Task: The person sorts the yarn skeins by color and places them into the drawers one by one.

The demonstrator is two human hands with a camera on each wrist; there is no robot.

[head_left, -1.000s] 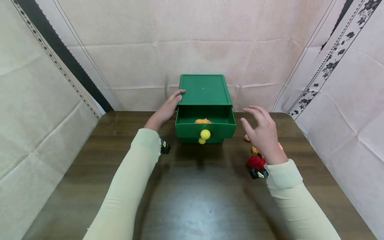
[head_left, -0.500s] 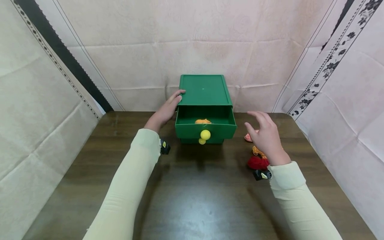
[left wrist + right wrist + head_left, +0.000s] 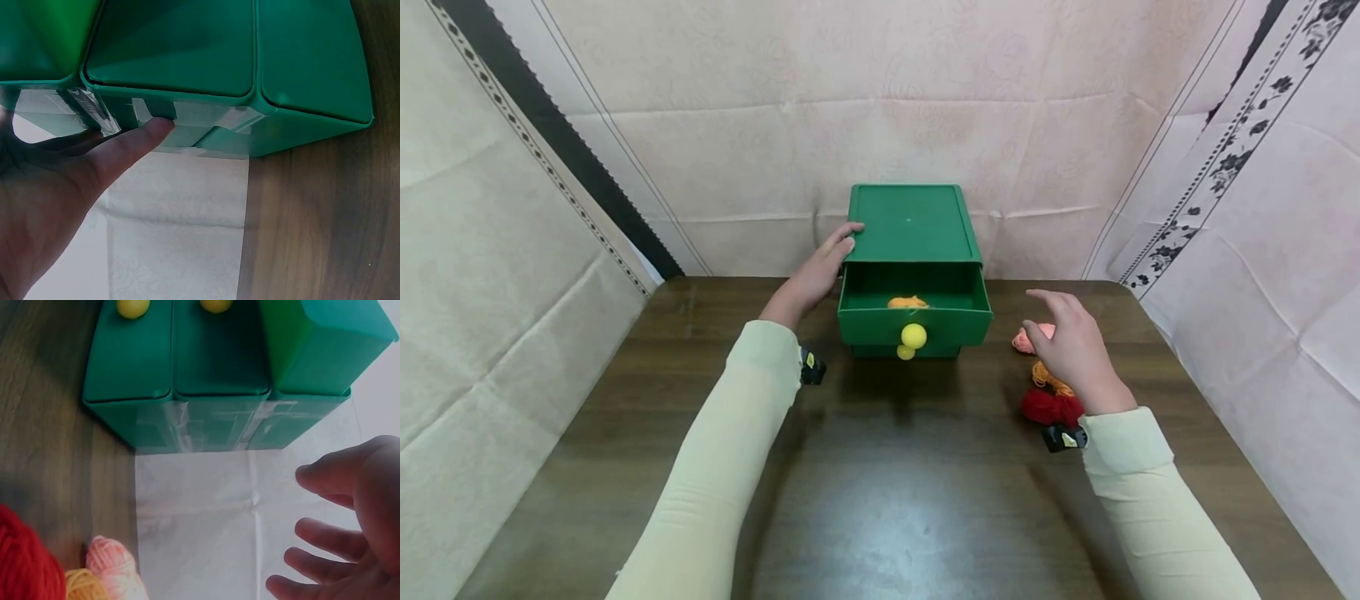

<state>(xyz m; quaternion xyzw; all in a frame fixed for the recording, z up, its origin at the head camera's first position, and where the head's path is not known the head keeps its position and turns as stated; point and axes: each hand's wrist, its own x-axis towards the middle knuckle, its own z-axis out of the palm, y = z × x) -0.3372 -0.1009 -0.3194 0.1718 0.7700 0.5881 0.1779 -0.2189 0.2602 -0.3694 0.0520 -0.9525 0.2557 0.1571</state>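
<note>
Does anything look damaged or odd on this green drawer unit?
Yes: clear tape runs across both sides of the green drawer unit, as if makeshift binding were needed. The top drawer stands open, but I see no break or spill.

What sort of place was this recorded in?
Probably a makeshift tabletop filming booth: pale patterned cloth screens the back and sides of a wood-grain table bearing a green drawer unit and yarn balls.
</note>
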